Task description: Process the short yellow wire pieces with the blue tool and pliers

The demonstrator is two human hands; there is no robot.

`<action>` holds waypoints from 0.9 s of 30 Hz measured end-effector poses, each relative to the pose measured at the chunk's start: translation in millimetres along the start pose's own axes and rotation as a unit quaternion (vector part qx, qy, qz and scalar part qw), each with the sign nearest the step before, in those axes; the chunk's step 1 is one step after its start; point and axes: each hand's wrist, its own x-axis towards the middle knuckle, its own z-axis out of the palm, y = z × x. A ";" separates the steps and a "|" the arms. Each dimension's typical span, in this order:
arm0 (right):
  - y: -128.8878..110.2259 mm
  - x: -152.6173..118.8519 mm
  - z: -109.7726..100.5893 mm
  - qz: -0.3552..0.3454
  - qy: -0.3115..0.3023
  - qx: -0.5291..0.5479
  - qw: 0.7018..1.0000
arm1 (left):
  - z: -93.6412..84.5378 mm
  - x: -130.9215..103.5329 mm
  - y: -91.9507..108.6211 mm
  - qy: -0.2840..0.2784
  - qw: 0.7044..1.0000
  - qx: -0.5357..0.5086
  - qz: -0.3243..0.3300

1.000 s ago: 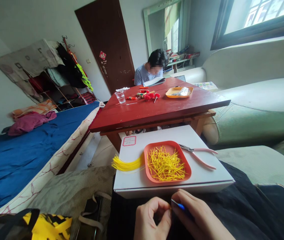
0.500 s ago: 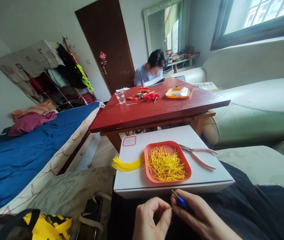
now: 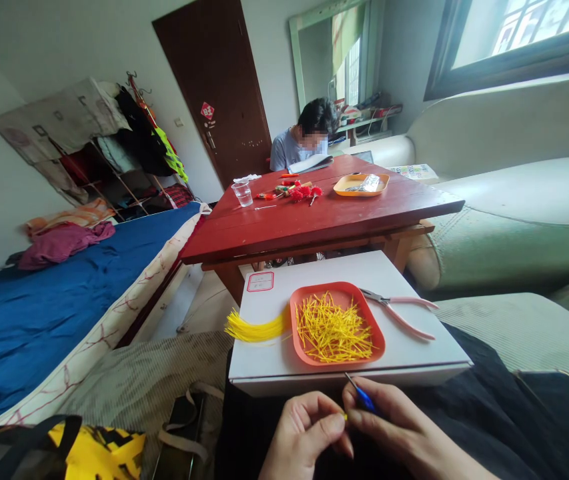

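Left hand (image 3: 309, 430) having turned slightly, I read its fingers clamped on a yellow piece (image 3: 346, 417) beside the right hand (image 3: 389, 410), whose fingers grip a blue-handled tool (image 3: 365, 399); slack pressure could drop the piece.

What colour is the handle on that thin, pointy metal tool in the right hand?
The tool handle is blue; the head view shows it best.

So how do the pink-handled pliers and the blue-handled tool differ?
The pink-handled pliers lie on the white box; the blue-handled tool is in the right hand. The pliers have two pink handles; the tool has one blue handle. Both have metallic-looking tips.
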 end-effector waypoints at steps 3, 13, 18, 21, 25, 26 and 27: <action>-1.9 -1.2 0.2 0.034 0.001 0.042 0.999 | -4.3 -1.5 0.8 -0.017 1.000 0.022 -0.008; -8.2 -4.7 1.4 0.041 0.000 0.024 0.999 | -15.4 -0.1 -7.4 0.017 0.995 0.094 0.008; -6.6 -4.8 1.5 0.043 -0.013 0.050 0.998 | -15.7 -4.0 -7.6 0.069 0.990 0.125 0.014; -8.3 -5.8 2.6 0.051 -0.014 0.063 0.997 | -14.6 -7.8 -5.0 0.105 0.978 0.177 0.032; -7.3 -4.2 1.2 0.053 -0.031 0.063 0.996 | -13.0 -9.8 -4.5 0.099 0.978 0.180 0.030; -6.3 -3.4 0.3 0.053 -0.036 0.057 0.996 | -13.2 -9.3 -5.0 0.101 0.978 0.179 0.029; -5.1 -2.5 -0.7 0.055 -0.039 0.049 0.997 | -13.7 -8.5 -5.7 0.102 0.979 0.177 0.028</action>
